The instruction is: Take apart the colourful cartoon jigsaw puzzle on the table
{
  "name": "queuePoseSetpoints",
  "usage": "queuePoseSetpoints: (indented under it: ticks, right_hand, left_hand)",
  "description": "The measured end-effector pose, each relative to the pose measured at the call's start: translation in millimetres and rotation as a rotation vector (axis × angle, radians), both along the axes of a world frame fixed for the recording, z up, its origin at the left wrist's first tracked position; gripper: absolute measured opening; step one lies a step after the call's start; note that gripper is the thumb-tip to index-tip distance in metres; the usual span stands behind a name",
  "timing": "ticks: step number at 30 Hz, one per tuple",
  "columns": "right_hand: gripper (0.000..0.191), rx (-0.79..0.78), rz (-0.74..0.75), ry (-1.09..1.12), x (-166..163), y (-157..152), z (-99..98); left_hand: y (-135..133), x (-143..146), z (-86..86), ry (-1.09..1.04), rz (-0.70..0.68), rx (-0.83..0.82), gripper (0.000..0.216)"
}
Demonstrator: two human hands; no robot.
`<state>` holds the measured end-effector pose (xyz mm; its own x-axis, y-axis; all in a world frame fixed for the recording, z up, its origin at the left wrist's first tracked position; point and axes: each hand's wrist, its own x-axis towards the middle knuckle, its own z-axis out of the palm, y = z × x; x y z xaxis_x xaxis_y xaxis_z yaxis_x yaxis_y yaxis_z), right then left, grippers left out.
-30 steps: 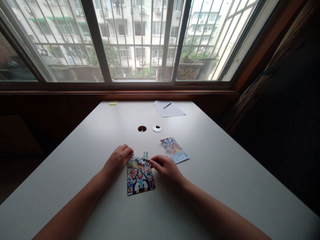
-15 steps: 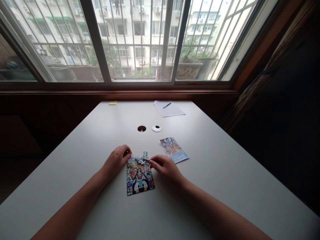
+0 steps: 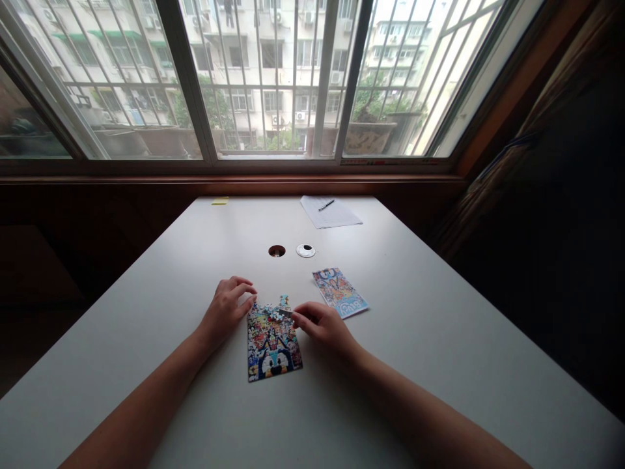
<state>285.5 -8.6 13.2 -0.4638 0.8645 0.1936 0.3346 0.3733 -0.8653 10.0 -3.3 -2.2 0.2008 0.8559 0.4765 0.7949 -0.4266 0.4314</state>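
Left hand (image 3: 225,309) now lifted, grip spread beside puzzle (image 3: 271,339); right hand (image 3: 319,326) unchanged, pinching piece (image 3: 286,313).

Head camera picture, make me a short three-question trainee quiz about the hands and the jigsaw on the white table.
1. True or false: the right hand pinches a small puzzle piece at the top edge of the colourful, partly built cartoon jigsaw puzzle.
2. Which lies right of the jigsaw? A. colourful printed reference card B. yellow sticky note C. black pen
3. Fill in: the left hand rests at the jigsaw's upper ____ corner.

Key: 1 true; 2 A; 3 left.
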Motion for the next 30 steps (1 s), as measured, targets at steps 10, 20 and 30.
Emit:
queuePoseSetpoints:
  ticks: [10, 20, 30]
  right_hand:
    - [0.021, 0.038, 0.046, 0.023, -4.3, 1.8, -2.3]
    - [0.020, -0.025, 0.065, 0.033, -3.4, -0.3, 4.4]
    - [0.025, -0.019, 0.032, 0.049, -3.4, 2.1, -2.3]
  left_hand:
    - [-22.1, 35.6, 21.8, -0.087, -0.341, -0.046, 0.019]
    - [-21.0, 38.1, 18.8, -0.119, -0.360, 0.061, 0.012]
    - [-22.2, 40.1, 19.5, -0.177, -0.367, -0.001, 0.019]
